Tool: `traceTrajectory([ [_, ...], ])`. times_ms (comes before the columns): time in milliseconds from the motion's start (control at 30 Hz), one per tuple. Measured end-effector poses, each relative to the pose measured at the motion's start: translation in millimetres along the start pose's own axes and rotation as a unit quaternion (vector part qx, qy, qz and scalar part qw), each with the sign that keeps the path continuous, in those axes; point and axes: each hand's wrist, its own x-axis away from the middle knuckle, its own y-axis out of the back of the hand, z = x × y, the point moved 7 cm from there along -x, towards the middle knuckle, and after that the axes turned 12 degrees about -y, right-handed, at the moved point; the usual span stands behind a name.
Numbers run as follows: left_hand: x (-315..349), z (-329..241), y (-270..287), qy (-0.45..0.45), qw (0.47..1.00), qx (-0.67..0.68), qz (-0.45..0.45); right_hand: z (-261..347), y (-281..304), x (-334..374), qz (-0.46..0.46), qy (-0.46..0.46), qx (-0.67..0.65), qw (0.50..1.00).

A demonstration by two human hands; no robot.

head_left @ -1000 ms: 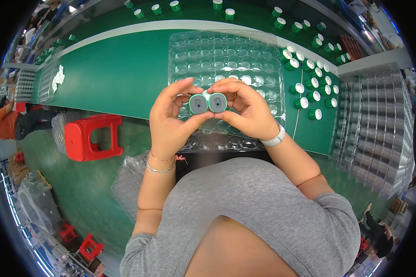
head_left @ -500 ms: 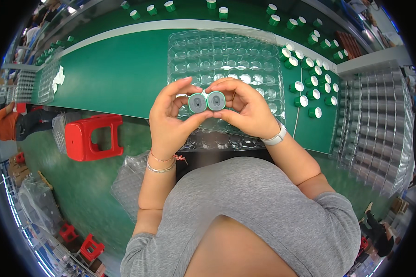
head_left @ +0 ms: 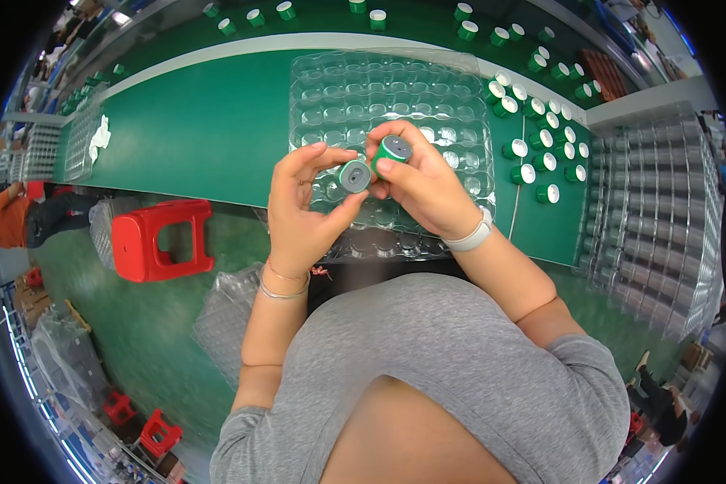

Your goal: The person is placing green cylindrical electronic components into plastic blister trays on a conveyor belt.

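Observation:
Between the thumb and fingers of my left hand (head_left: 302,198) is a small green cylinder with a grey end (head_left: 355,176), that end turned up toward me. My right hand (head_left: 427,181) grips a second green cylinder with a grey end (head_left: 394,152), its thumb lying along the green side. This one is tilted, so both its side and its grey face show. A narrow gap parts the two cylinders. Beneath both hands lies a clear plastic tray (head_left: 323,89) with rows of round pockets, partly hidden by my hands and reaching over the table's near edge.
Several green cylinders with white tops (head_left: 547,194) stand on the green table (head_left: 194,121) right of the tray, others on the far strip. Stacked clear trays (head_left: 653,226) rise at the right. A white cloth (head_left: 101,137) lies far left; a red stool (head_left: 161,240) stands on the floor.
The two cylinders, side by side before, have come apart. My right hand has turned and tilted its cylinder up and away; the left one has shifted slightly right.

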Motion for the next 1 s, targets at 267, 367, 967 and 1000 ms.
traceTrajectory([
  [267,7,-7,-5,-0.077,0.997,-0.018,-0.005,3,-3,-4,-0.14,0.015,0.177,0.974],
  [367,9,-5,-8,-0.093,0.995,-0.026,-0.008,6,-7,-4,-0.15,0.063,0.177,0.971],
  [967,15,-1,-2,-0.037,0.994,0.032,-0.099,13,1,-6,-0.066,-0.015,0.122,0.99],
  [1000,11,-4,2,-0.042,0.993,0.03,-0.104,13,3,-4,-0.063,-0.026,0.106,0.992],
])
